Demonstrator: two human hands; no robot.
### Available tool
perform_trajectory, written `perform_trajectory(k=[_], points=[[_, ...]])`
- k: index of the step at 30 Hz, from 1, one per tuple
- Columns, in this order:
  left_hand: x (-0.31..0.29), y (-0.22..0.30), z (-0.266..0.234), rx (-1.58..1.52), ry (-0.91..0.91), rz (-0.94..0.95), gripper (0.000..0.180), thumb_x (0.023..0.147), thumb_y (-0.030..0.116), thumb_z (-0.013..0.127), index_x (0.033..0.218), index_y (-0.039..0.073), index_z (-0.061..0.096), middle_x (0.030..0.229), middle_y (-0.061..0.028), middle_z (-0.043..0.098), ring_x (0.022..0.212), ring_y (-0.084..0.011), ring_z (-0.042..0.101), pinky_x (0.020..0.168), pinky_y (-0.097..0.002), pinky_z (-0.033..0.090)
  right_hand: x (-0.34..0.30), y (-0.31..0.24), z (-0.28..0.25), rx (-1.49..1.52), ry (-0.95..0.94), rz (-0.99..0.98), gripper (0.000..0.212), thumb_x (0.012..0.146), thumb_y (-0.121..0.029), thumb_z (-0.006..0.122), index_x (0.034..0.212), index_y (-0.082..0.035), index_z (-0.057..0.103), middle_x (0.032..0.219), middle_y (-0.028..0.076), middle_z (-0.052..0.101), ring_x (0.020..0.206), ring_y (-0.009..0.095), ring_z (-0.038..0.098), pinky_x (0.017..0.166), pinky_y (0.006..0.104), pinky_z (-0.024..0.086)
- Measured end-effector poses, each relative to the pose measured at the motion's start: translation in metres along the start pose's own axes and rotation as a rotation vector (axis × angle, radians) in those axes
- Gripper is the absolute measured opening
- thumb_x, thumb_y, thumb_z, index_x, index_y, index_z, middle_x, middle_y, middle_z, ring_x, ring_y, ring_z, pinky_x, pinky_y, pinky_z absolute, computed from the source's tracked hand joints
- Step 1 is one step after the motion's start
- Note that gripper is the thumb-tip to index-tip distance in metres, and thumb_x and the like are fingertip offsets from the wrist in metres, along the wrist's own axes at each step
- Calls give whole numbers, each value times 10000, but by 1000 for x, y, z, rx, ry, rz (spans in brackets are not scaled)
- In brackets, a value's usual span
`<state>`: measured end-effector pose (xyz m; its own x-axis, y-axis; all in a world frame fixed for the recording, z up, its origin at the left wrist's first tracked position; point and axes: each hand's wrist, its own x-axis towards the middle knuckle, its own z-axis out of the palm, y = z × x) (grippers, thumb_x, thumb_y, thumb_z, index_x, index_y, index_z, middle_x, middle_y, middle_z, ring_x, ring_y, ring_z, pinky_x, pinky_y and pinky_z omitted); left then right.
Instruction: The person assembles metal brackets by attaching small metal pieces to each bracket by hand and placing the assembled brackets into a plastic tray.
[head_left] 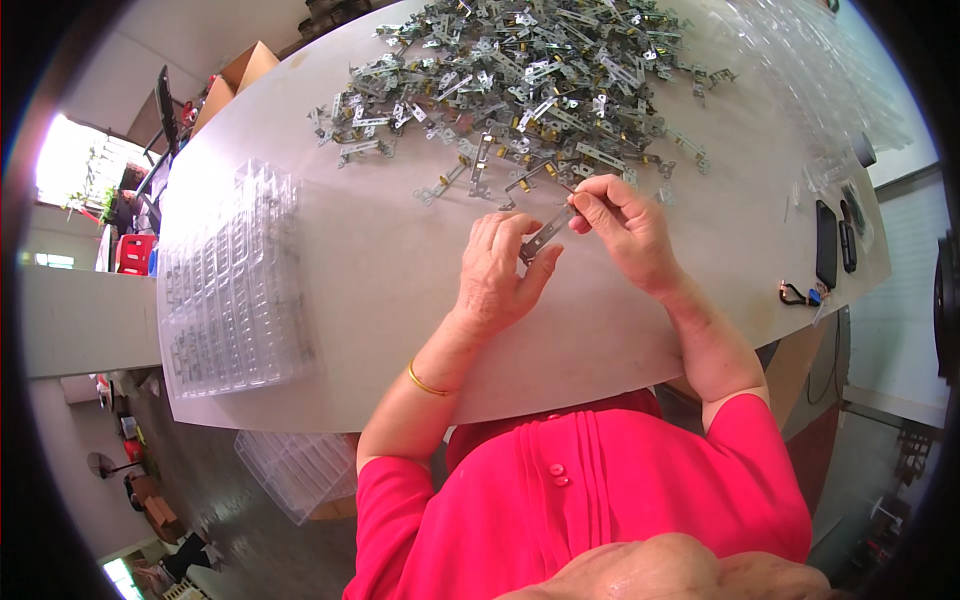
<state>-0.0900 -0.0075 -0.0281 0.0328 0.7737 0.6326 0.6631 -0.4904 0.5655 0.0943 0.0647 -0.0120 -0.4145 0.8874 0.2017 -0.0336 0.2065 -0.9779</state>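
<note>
Two bare hands: left hand point(495, 265) pinches one slotted metal bracket point(543, 236) by its lower end between thumb and fingers; right hand point(628, 232) pinches at the upper end, thumb against forefinger.
Bracket's place: between the hands, above the bench point(385, 245), just short of the pile.
Pile of metal brackets point(520, 85): too many overlapping to count, some with brass-coloured parts; a few lie loose along its near edge.
Clear plastic trays point(235, 290): one stack at the bench's left edge, number uncertain; more trays point(300, 470) below the near edge.
Black phone-like slab point(826, 245): one, near the right edge.
Open room: bare bench between stack and left forearm, and right of the right hand.
Bangle point(425, 381): one, gold-coloured, left forearm.
</note>
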Motion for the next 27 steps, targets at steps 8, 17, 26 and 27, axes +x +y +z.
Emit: perform_trajectory(k=[8, 17, 26, 27], points=[[0, 0, -5, 44, -23, 31, 274, 796, 50, 773, 998, 34, 587, 864, -104, 636, 781, -284, 608, 741, -384, 474, -3, -1, 7, -69, -15, -44, 118, 999, -148, 638, 1040, -39, 655, 848, -7, 674, 768, 57, 649, 688, 225, 532], [3, -7, 3, 31, 16, 14, 178, 844, 36, 734, 974, 21, 613, 840, -89, 645, 729, -250, 592, 711, -368, 475, 3, 9, 1, -207, 122, -284, 73, 975, -97, 660, 1034, -55, 657, 888, -3, 601, 739, 83, 544, 649, 245, 467], [3, -4, -23, -130, 197, -365, 130, 932, 85, 697, 1013, 12, 626, 866, -58, 646, 790, -122, 587, 703, -277, 494, 1, -4, 21, -396, 35, -385, 73, 888, -9, 708, 938, -45, 670, 869, 51, 588, 744, 164, 544, 644, 283, 456], [10, 0, -28, -128, 232, -361, 128, 940, 87, 691, 1016, 7, 625, 863, -50, 642, 784, -105, 576, 694, -265, 489, 2, -1, 19, -427, 5, -438, 83, 880, 2, 706, 940, -41, 669, 866, 58, 587, 741, 178, 556, 639, 288, 462]])
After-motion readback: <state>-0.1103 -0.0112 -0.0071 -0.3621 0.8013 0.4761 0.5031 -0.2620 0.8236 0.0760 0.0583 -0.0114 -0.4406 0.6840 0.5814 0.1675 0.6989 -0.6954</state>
